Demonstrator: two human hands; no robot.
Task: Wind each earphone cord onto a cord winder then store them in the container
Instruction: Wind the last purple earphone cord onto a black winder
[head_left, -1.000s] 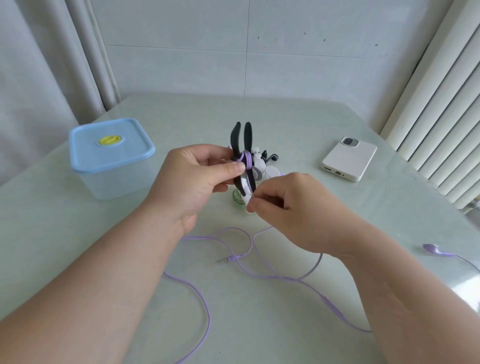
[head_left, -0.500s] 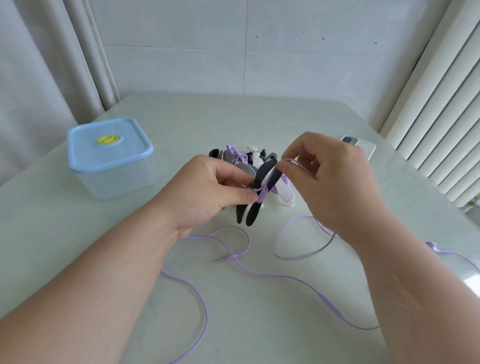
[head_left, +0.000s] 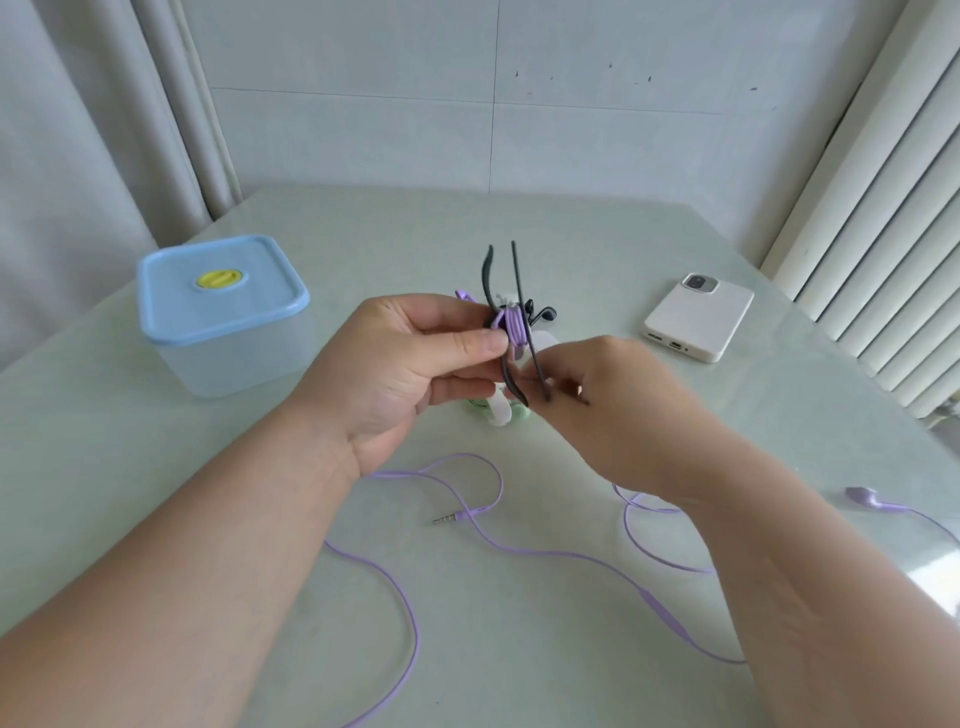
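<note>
Currently, step: winding the purple cord (head_left: 519, 551) onto the black winder (head_left: 511, 322); several turns sit on its middle, most of the cord lies loose on the table (head_left: 519, 234).
Left hand (head_left: 410, 369): palm up, thumb and fingers pinched on the winder beside the wound turns, holding it upright above the table.
Right hand (head_left: 618, 410): knuckles up, just below the winder; fingertips closed, seemingly on the cord, though the pinch itself is hidden.
Plug (head_left: 449, 518): loose on the table, below the grip.
Earbud (head_left: 865, 496): well right of the grip.
Other winders (head_left: 498, 410): heaped behind the hands.
Container (head_left: 223, 317): left of the grip, lid on.
Next, judged: carry the cord round again, keeping tension; open the lid later.
</note>
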